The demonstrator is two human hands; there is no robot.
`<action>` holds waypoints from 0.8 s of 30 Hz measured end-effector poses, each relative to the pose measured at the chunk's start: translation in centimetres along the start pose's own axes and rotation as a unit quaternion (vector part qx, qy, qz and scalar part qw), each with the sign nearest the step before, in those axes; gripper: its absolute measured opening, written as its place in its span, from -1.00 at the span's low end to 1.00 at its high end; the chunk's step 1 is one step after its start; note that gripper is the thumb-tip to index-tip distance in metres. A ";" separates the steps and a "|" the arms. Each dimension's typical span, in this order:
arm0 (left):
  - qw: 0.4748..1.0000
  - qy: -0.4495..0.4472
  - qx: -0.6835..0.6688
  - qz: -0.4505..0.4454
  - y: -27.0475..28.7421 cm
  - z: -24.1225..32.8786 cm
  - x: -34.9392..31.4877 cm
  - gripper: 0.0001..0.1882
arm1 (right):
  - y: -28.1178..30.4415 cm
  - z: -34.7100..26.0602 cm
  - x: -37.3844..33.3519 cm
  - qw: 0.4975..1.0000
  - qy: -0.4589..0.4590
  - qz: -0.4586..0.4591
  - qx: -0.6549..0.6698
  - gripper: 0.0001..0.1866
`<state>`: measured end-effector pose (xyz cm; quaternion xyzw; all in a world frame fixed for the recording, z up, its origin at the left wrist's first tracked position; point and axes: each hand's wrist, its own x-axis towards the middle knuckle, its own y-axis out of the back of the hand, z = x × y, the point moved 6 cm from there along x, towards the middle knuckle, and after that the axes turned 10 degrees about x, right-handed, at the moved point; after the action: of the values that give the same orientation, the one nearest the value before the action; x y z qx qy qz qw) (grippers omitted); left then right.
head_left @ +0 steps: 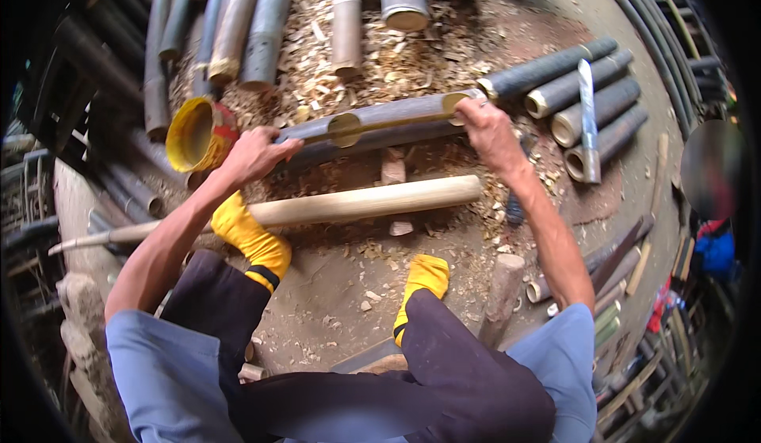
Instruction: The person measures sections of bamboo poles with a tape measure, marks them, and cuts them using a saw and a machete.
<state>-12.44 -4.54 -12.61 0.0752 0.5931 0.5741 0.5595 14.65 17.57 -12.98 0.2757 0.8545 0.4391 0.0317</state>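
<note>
Head view: left fingers (271, 146), right fingers (477, 115) grip split bamboo (400, 111).

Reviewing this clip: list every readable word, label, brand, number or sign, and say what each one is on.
None can be read.
Red patch on the yellow container: too blurred to tell whether it carries print.
Blue-and-white strip lying across the dark tubes at right: no lettering can be made out.
Bamboo length by the hands: no marking legible.
</note>
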 end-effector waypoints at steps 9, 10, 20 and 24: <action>0.993 0.075 0.065 -0.068 -0.8 -0.2 3.2 -0.22 | 0.2 2.6 1.7 0.988 -0.061 -0.076 -0.124 -0.90; 0.990 0.070 0.055 -0.112 -0.6 0.6 3.1 -0.25 | 0.4 2.6 1.7 0.983 -0.060 -0.088 -0.148 -0.90; 0.937 0.136 0.023 -0.321 -1.8 0.7 4.8 -0.49 | 0.9 1.8 2.8 0.968 -0.034 -0.173 -0.179 -0.91; 0.933 0.150 0.020 -0.327 -2.0 0.3 4.9 -0.56 | 0.9 2.3 2.9 0.970 -0.025 -0.185 -0.156 -0.90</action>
<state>-12.87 -1.45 -16.87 -0.1985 0.6732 0.3523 0.6191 13.21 21.08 -13.16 0.1155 0.8106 0.5463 0.1764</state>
